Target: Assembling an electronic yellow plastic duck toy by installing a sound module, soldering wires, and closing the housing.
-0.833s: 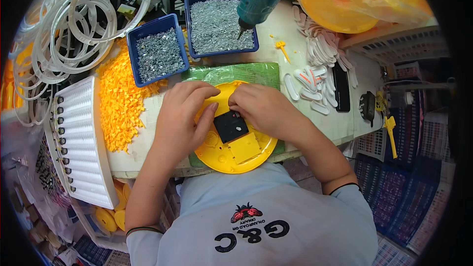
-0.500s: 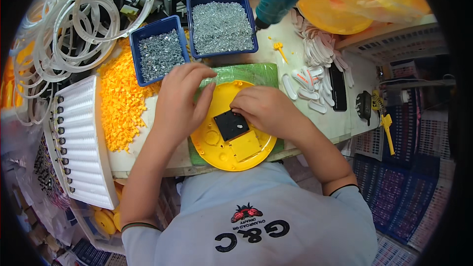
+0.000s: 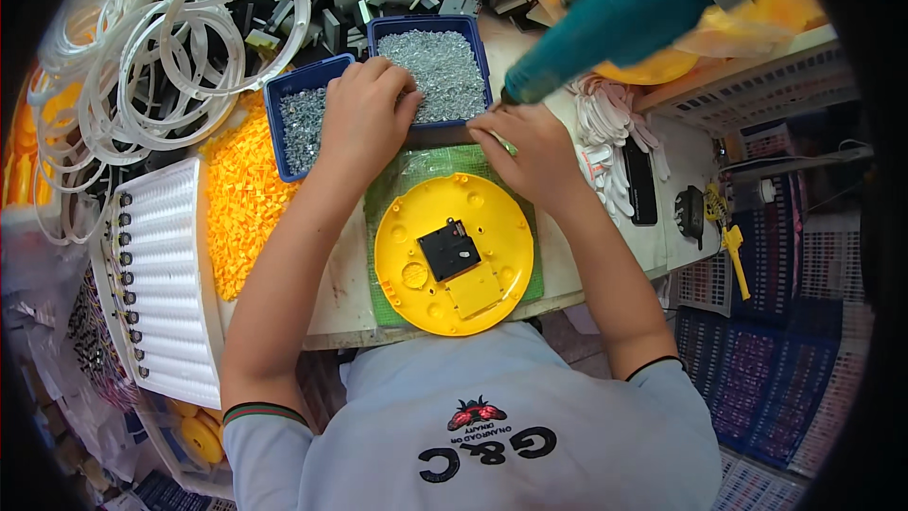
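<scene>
A round yellow plastic casing (image 3: 506,255) lies on a green mat (image 3: 385,203) in front of me, with neither hand touching it. A black square box (image 3: 447,251) sits in its middle beside a yellow rectangular cover. My left hand (image 3: 367,118) is curled over the adjoining edges of two blue bins of small metal screws, the smaller bin (image 3: 305,123) and the larger bin (image 3: 430,71). What its fingertips pinch, if anything, is hidden. My right hand (image 3: 532,151) pinches at the larger bin's near right corner, close under the tip of a teal electric screwdriver (image 3: 596,28).
Small yellow plastic parts (image 3: 246,199) are heaped left of the bins, beside a white ribbed tray (image 3: 165,284). White rings (image 3: 142,85) and black blocks (image 3: 331,0) pile up behind. White curved pieces (image 3: 610,114) and a black phone-like slab (image 3: 640,185) lie right.
Both hands have left the yellow casing and moved away from me, the left over the bins, the right up to the screwdriver tip. The screwdriver appears lower and larger.
</scene>
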The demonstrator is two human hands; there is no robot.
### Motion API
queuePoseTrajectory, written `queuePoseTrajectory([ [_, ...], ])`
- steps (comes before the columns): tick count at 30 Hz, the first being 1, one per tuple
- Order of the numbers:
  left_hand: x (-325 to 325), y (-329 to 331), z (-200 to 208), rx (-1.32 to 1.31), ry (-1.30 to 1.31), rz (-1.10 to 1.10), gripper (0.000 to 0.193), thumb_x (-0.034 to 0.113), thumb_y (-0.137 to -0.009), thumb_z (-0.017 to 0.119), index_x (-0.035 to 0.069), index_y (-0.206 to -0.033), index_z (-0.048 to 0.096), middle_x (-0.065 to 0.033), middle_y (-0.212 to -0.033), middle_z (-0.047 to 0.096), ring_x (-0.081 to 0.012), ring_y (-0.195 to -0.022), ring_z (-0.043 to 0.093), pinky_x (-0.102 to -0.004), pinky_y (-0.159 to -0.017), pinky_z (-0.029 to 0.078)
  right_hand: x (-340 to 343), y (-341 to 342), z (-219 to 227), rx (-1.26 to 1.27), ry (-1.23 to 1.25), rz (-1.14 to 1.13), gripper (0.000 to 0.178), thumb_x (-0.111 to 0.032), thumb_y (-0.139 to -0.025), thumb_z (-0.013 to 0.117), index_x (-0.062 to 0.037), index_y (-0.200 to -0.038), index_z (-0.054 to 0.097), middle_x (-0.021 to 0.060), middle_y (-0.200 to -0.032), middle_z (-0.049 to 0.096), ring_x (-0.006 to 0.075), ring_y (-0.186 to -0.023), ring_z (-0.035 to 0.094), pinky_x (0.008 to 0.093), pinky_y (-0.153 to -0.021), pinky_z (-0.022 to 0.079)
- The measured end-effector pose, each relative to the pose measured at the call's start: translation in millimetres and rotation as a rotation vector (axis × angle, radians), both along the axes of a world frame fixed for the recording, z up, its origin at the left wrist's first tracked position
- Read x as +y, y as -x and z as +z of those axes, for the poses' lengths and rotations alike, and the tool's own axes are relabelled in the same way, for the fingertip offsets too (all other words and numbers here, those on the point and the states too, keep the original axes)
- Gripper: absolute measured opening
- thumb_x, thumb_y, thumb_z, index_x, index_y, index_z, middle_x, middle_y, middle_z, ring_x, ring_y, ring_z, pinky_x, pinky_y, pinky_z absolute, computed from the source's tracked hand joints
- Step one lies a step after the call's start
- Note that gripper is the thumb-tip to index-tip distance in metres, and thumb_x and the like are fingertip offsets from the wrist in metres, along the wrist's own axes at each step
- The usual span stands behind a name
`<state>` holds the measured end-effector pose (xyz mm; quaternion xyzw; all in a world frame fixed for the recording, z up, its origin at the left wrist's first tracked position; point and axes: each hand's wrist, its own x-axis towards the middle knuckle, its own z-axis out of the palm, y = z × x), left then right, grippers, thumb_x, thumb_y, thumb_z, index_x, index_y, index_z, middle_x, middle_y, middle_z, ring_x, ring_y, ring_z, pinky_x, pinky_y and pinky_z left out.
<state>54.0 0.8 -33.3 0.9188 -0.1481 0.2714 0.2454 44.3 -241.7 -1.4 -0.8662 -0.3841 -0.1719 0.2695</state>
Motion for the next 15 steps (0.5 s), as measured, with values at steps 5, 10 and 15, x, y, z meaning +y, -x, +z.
queuePoseTrajectory([
  [5, -0.6, 8.7, 3.1, 0.016, 0.105, 0.006, 0.012, 0.017, -0.084, 0.080, 0.012, -0.088, 0.070, -0.0035, -0.093, 0.066, -0.0279, -0.092, 0.063, -0.0426, -0.080, 0.046, 16.6, -38.9, -11.3, -0.072, 0.090, -0.141, 0.015, -0.019, -0.090, 0.075, -0.0093, -0.101, 0.076, 0.0069, -0.091, 0.066, 0.0282, -0.092, 0.065, 0.0393, -0.078, 0.052],
  [10, -0.7, 15.3, 6.1, -0.009, 0.107, -0.002, 0.019, 0.020, -0.084, 0.083, 0.008, -0.086, 0.068, -0.0053, -0.088, 0.066, -0.0293, -0.085, 0.062, -0.0422, -0.076, 0.046, 28.5, -64.1, -19.0, -0.061, 0.092, -0.117, 0.016, -0.021, -0.090, 0.075, -0.0085, -0.101, 0.076, 0.0073, -0.094, 0.067, 0.0291, -0.094, 0.064, 0.0404, -0.081, 0.052],
  [15, -2.7, 25.4, 9.2, 0.004, 0.117, 0.002, 0.021, 0.021, -0.083, 0.083, 0.008, -0.086, 0.067, -0.0058, -0.088, 0.066, -0.0299, -0.087, 0.063, -0.0435, -0.077, 0.046, 32.9, -67.9, -12.2, 0.027, -0.016, -0.115, 0.010, -0.022, -0.089, 0.074, -0.0122, -0.091, 0.076, 0.0053, -0.091, 0.068, 0.0294, -0.093, 0.065, 0.0420, -0.080, 0.054],
])
